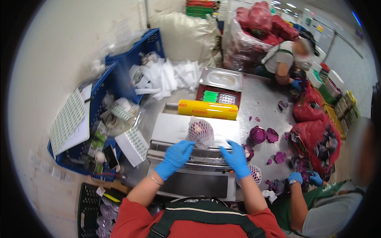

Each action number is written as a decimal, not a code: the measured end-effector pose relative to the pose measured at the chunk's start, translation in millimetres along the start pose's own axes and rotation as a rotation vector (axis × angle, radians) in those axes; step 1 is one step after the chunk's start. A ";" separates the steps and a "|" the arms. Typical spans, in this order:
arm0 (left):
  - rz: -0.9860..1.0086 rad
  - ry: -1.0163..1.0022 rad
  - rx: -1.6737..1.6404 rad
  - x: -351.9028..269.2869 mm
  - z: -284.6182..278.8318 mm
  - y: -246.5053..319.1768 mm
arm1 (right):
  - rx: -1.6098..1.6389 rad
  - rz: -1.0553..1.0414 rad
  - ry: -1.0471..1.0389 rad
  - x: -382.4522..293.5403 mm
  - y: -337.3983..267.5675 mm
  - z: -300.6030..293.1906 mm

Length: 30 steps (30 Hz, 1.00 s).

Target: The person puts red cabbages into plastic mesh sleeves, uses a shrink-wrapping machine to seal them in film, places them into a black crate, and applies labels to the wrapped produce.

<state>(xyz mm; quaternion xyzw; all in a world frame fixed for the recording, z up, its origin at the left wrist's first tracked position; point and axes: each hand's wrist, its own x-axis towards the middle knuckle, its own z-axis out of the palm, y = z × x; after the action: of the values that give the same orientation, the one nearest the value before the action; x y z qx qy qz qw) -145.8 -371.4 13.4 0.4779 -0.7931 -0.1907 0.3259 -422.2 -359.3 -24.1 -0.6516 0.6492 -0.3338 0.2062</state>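
Observation:
A red cabbage in a white foam net [201, 133] rests on the metal top of a film-wrapping machine [169, 126]. My left hand [176, 157], in a blue glove, is at the cabbage's lower left with its fingertips close to it; whether they touch I cannot tell. On the cabbage's right, my right hand [235, 157], gloved too, is held with fingers apart and nothing in them. A yellow roll of cling film [208, 109] lies behind the cabbage. Beyond it stands a digital scale [218, 96] with a steel pan. Another netted cabbage [255, 175] sits beside my right wrist.
Bare red cabbages [257, 134] and loose leaves lie to the right, near red mesh sacks [315, 142]. Two co-workers with blue gloves handle cabbages there. At left are label sheets [132, 147], a phone [111, 157] and blue crates [116, 78]. A dark crate [86, 211] holds netted cabbages.

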 end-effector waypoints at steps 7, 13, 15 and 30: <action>-0.293 -0.560 0.543 -5.0 18.5 -90.7 | -0.875 0.094 -0.222 -16.3 31.0 -3.7; -0.182 -0.736 0.089 23.4 16.9 -114.5 | -0.070 0.322 -0.224 1.6 59.3 17.1; -0.157 -0.594 -0.217 12.7 -23.8 -79.8 | 0.036 0.067 -0.020 -30.7 42.8 -10.8; -0.376 -0.096 -1.280 170.7 -10.3 -148.0 | 0.882 0.149 0.135 173.9 -5.7 9.4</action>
<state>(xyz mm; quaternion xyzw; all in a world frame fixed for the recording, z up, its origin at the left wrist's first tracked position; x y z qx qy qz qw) -101.3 -591.6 -13.0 0.3115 -0.4404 -0.6981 0.4708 -423.1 -531.5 2.4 -0.4299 0.5018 -0.6045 0.4449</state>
